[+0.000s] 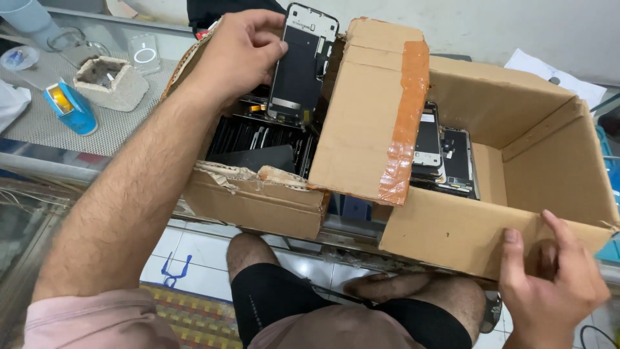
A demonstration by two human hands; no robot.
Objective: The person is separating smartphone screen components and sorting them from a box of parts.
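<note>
My left hand grips a black phone screen panel by its left edge and holds it upright over a torn cardboard box packed with several similar dark panels. My right hand clasps the near wall of a second, larger cardboard box on the right, thumb on the outside. Inside that box lie a few phone screen panels against its left side. A box flap with orange tape stands between the two boxes.
A glass counter at left carries a blue tape dispenser, a grey stone-like block and a clear phone case. White paper lies behind the right box. Tiled floor and my knees show below.
</note>
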